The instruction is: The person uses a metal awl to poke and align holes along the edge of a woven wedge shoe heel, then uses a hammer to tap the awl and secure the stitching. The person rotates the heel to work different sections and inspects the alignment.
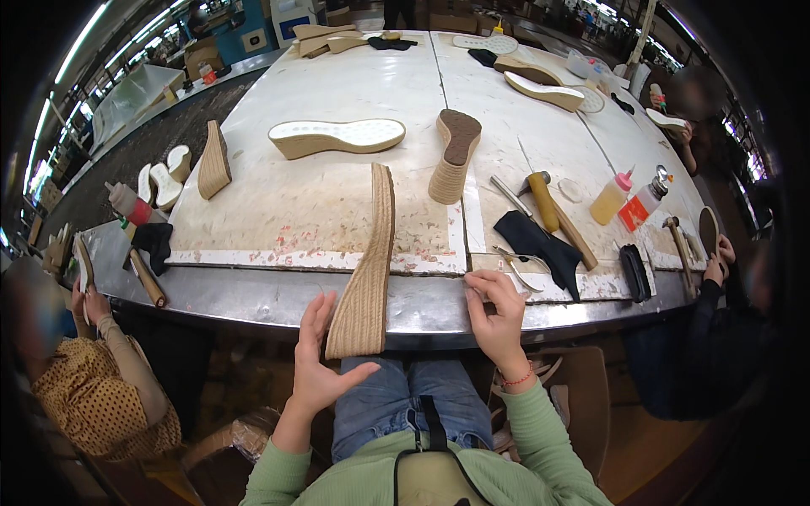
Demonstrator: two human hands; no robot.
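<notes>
A rope-wrapped wedge sole (pixel 365 278) lies on its side across the table's metal front edge, its thick heel end toward me. My left hand (pixel 318 367) is open beside that heel end, fingers up along its left side and thumb stretched out below it. Whether the fingers touch the sole I cannot tell. My right hand (pixel 496 316) is closed at the metal edge, to the right of the sole, thumb and fingertips pressed together. Anything between those fingertips is too small to make out. A black fabric upper (pixel 540 246) and a curved pale tool (pixel 523 274) lie just beyond it.
Further wedge soles (pixel 337 137) (pixel 456 152) (pixel 215 160) rest on the white table (pixel 278 202). Right of centre lie a yellow-headed hammer (pixel 544 202), a pink-tipped bottle (pixel 611 196), an orange-labelled bottle (pixel 643 202) and a black case (pixel 634 271). Co-workers sit at both sides, holding soles.
</notes>
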